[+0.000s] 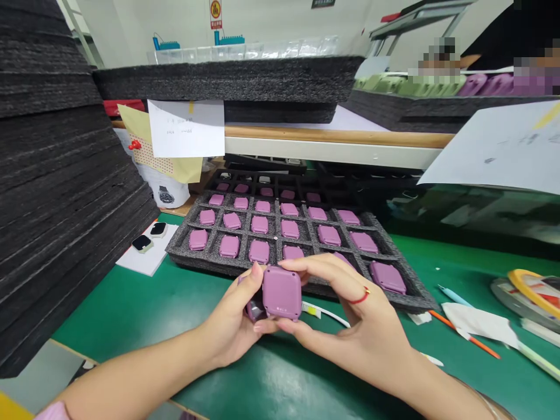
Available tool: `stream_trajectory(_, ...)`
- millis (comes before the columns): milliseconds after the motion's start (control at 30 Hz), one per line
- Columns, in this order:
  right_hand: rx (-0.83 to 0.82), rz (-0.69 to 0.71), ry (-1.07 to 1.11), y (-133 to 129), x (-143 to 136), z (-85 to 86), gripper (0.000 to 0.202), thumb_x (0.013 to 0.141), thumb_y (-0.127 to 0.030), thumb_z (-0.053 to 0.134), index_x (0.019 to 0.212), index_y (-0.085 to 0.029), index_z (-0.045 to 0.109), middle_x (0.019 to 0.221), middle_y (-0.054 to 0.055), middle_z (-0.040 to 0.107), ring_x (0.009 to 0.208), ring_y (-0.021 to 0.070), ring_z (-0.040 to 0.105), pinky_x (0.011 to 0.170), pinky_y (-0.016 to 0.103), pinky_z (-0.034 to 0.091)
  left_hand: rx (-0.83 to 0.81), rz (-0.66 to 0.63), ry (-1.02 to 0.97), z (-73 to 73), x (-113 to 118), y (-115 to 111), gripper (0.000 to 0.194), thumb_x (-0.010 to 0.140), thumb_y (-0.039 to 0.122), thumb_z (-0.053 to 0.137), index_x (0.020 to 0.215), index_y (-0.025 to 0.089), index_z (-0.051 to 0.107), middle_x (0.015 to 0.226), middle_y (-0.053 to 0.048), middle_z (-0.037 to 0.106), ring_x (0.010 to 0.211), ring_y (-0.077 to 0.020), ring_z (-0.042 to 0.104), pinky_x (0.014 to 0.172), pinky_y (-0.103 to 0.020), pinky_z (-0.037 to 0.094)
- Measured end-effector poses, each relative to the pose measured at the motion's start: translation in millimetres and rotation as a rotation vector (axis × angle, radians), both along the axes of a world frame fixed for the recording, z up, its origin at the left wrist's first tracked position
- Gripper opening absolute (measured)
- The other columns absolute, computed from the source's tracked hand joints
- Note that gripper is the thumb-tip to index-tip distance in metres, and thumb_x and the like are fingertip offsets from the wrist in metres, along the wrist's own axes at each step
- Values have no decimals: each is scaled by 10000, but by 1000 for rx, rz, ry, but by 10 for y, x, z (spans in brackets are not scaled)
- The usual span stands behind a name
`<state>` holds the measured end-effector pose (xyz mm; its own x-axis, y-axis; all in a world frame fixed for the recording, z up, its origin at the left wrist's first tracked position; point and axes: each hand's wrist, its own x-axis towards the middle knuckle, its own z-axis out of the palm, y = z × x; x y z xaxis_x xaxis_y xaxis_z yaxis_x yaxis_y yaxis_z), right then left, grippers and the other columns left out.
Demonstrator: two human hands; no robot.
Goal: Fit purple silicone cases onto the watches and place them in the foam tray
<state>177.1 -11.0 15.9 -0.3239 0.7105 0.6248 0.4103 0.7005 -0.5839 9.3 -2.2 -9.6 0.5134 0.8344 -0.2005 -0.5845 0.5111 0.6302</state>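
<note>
A square purple watch case (282, 291) is held up over the front of the green bench, its flat side towards me. My right hand (370, 318) grips it by the top and bottom edges between fingers and thumb. At its left edge, my left hand (230, 324) is closed around a second purple watch piece (255, 310) with a dark, glossy face, partly hidden behind the first. Whether the two pieces touch, I cannot tell. Just beyond my hands lies a black foam tray (196, 265), with purple watch cases (259, 251) in many of its compartments.
Tall stacks of black foam trays (56, 192) rise at the left. Two pale watches (142, 244) lie on white paper. A shelf (332, 149) crosses above the tray. A brush (311, 310), an orange stick (466, 335) and tape rolls (536, 291) lie on the bench.
</note>
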Motion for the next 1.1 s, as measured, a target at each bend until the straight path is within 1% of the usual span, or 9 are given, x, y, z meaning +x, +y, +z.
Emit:
stream_trajectory(233,69,48,-45,44,53,7,558,818,-176,764,1327,-252,548,1142,60,704,1032,208,662,896,347,573,-28,-93,-68,17,-31,25,468,751,529,819,917,103,719,789,-80,679,467,-13,427,376,-107,223)
stream_trajectory(333,136,58,-155,74,125,55,552,833,-184,733,1353,-225,551,1157,74,716,1026,213,672,906,362,569,-45,-62,-56,18,-17,15,445,738,516,835,875,115,702,722,-43,645,492,-26,466,395,-107,250)
stream_trajectory(500,196,-313,-275,373,469,91,397,859,-276,696,1245,-205,637,1128,97,745,1020,262,709,924,425,573,-64,-54,40,27,-6,-9,337,711,307,890,908,154,663,837,-44,711,554,-39,547,438,-115,300)
stream_trajectory(600,77,-426,-293,624,683,-48,401,889,-335,657,1263,-191,641,1192,126,730,1080,294,705,956,470,567,-13,-131,110,14,-17,-17,349,814,452,768,983,162,671,809,-66,740,423,-42,482,369,-157,220)
stream_trajectory(667,-6,-392,-337,747,770,-165,403,896,-336,642,1267,-180,651,1225,137,729,1117,311,702,977,490,564,24,-176,155,5,-29,-20,417,863,562,663,952,155,677,763,-78,740,358,-37,414,352,-184,157)
stream_trajectory(767,-66,-320,-397,794,799,-238,411,888,-298,646,1276,-164,657,1287,151,707,1208,334,663,1047,524,523,65,-165,238,12,-41,-23,391,852,524,705,940,143,703,794,-73,733,388,-6,371,402,-175,167)
stream_trajectory(900,-41,-294,-317,570,648,-61,403,944,-327,612,1326,-200,592,1374,138,649,1298,296,596,1099,519,474,0,-117,189,37,-21,-15,465,824,549,732,1030,132,742,885,-79,712,482,-17,441,490,-167,275)
stream_trajectory(967,-41,-162,-215,389,504,57,275,930,-393,663,1153,-233,644,1284,104,690,1238,256,633,1058,445,513,-57,-108,116,37,-2,-3,477,813,559,736,1001,122,751,834,-70,696,473,-25,444,487,-174,282)
stream_trajectory(1100,-70,170,-167,104,202,123,351,774,-368,847,996,-237,608,1258,82,684,1238,226,622,1022,349,537,-131,-145,-7,10,22,27,505,740,583,799,827,89,740,638,-20,605,429,-23,390,449,-164,284)
